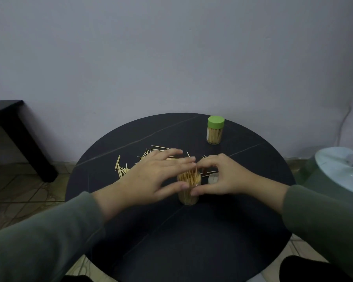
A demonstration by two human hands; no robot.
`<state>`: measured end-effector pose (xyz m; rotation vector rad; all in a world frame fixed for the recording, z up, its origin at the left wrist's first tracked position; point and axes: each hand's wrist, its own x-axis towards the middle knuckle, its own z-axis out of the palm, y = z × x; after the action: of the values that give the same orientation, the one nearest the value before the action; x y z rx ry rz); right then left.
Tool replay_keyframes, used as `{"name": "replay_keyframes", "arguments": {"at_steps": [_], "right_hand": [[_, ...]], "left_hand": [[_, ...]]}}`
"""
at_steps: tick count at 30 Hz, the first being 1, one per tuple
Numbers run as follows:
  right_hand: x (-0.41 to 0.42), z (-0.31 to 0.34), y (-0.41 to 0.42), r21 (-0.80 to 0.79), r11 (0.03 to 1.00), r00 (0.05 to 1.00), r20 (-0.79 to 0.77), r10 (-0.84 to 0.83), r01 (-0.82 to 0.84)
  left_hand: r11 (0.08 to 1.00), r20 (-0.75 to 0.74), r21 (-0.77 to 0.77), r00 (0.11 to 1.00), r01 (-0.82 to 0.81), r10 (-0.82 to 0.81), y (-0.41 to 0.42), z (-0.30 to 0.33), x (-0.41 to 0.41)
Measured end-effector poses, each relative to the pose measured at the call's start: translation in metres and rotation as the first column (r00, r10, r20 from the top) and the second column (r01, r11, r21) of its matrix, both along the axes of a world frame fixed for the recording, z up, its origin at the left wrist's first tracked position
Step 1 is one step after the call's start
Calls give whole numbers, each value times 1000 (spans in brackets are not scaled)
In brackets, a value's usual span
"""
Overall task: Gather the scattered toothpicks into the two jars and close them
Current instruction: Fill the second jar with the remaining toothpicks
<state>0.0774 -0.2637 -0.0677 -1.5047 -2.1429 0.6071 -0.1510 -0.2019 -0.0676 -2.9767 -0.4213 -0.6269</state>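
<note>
Green sleeves (39, 241) fill the near edge, both forearms reaching in over the round black table (171, 241), and right between the hands stands the open jar (189, 188), upright, long axis vertical, its mouth packed with toothpick tips pointing straight up. The left hand (151, 178) comes in from the left with fingers straight and spread, reaching over the far side of the jar's mouth, thumb down against the near left wall; it looks like a loose cupping, not a clench. The right hand (222, 176) mirrors it, curved round the right side with the thumb tip on the glass and the index arching over the top; whether it truly grips the jar or only steadies it I can't tell. Both hands are about equally close to the jar, touching or nearly so. Now the key relation: the loose toothpicks (130, 165) lie flat on the table beyond and to the left of the jar, mostly behind the left hand, fanned with long axes running roughly away and rightward, so the left hand is the nearer one for the next sweep. Just right of the jar, half hidden by the right hand, sits a pale lid (212, 179), I judge. The capped jar (215, 130), green lid on, stands upright far right, well apart, seemingly finished.
</note>
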Motion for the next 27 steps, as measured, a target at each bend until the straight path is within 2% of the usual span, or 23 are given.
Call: {"name": "replay_keyframes", "arguments": {"at_steps": [4, 8, 12, 14, 16, 18, 20, 22, 24, 27], "right_hand": [[1, 0, 1, -4, 1000, 1000, 20, -1, 1], [2, -3, 3, 25, 1000, 1000, 8, 14, -14], [3, -5, 5, 28, 999, 1000, 15, 17, -17], [6, -4, 8, 10, 1000, 998, 69, 13, -14], [12, 0, 9, -8, 999, 984, 173, 48, -47], [20, 8, 9, -10, 998, 986, 150, 68, -67], [26, 13, 12, 44, 999, 992, 128, -13, 8], [28, 14, 17, 123, 985, 943, 295, -154, 122], [27, 13, 22, 129, 969, 859, 449, -247, 211], [27, 11, 28, 87, 962, 822, 503, -267, 259]], "left_hand": [[997, 21, 14, 997, 75, -75, -3, -1, 1], [998, 89, 35, 995, 48, -51, -5, 0, 5], [998, 7, 52, 999, 33, -34, -3, -1, 9], [998, -2, 52, 999, 42, -42, -2, -2, 9], [999, 75, -13, 997, 29, -28, -2, -2, 9], [992, 189, -119, 981, -30, 52, 0, -2, 10], [964, 241, -221, 950, -147, 200, 7, -3, 12], [919, 184, -265, 921, -291, 345, 17, -7, 11], [873, 34, -260, 900, -412, 435, 25, -12, 10], [828, -142, -256, 867, -499, 478, 29, -19, 12]]}}
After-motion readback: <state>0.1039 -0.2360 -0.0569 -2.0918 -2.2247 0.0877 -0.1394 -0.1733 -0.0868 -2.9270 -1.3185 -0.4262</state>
